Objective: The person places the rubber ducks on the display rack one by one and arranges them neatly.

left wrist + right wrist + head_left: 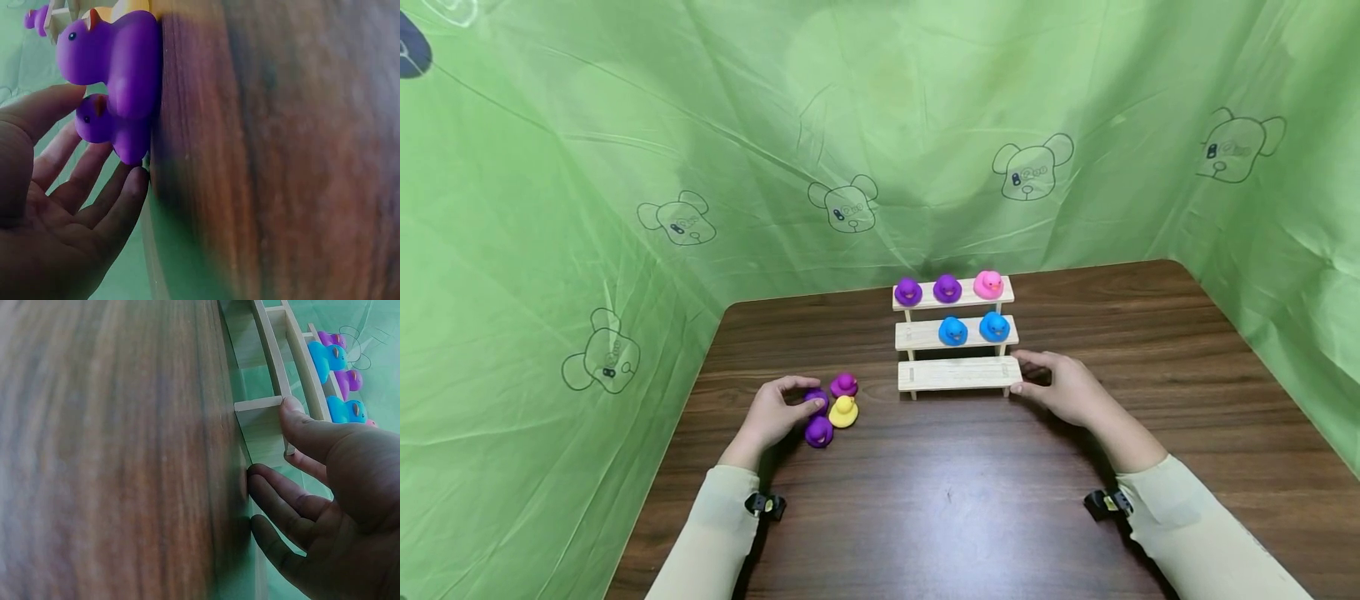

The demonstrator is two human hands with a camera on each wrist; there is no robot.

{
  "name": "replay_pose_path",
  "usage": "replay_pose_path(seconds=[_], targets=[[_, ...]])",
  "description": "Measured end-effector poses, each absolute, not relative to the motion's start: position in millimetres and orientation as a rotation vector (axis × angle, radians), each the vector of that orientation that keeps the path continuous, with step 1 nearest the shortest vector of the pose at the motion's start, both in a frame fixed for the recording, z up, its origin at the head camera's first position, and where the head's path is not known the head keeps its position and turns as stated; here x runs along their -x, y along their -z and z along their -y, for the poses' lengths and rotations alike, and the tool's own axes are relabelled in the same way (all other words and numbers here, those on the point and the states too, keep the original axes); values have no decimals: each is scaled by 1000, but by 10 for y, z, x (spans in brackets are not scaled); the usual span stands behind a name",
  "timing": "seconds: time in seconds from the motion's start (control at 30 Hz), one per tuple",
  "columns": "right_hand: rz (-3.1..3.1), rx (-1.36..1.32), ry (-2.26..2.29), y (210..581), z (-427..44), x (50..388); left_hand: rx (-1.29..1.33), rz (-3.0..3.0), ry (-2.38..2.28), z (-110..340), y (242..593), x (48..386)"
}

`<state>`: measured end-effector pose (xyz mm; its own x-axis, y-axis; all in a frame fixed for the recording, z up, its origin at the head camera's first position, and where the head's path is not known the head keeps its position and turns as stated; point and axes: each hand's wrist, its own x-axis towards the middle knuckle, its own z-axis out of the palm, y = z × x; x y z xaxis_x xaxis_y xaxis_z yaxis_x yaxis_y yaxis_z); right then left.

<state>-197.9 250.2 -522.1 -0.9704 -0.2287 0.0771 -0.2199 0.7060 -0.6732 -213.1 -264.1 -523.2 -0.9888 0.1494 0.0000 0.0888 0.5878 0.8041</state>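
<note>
My left hand (772, 414) curls its thumb and fingers round a purple rubber duck (94, 125) on the table at the left. Close by are another purple duck (819, 432), a magenta duck (844, 384) and a yellow duck (843, 412). At the right end of a three-tier wooden stand (958, 374), my right hand (1069, 389) holds the lowest shelf, thumb at the front corner and index finger behind. Two purple ducks (947, 288) and a pink duck (988, 284) sit on the top shelf. Two blue ducks (953, 332) occupy the middle one; the bottom shelf is bare.
The brown wood-grain table (955, 500) extends in front of the stand and to both sides. A green curtain (775, 125) with bear-head drawings hangs behind and at the sides. Each wrist wears a small black camera on a strap.
</note>
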Motion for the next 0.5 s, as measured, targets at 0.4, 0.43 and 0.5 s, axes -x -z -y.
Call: replay_pose_path(seconds=[0.4,0.43,0.5], targets=[[-2888,387,1147,5212,-2499,1974,-183,-2667,-1413,2655,5227,2098],[-2888,387,1146,5213,-2499,1974,-177,-2662,-1419,2657,5229,2098],[-2888,389,1145,5217,-2498,1975,-163,-2668,-1418,2665,5234,2101]])
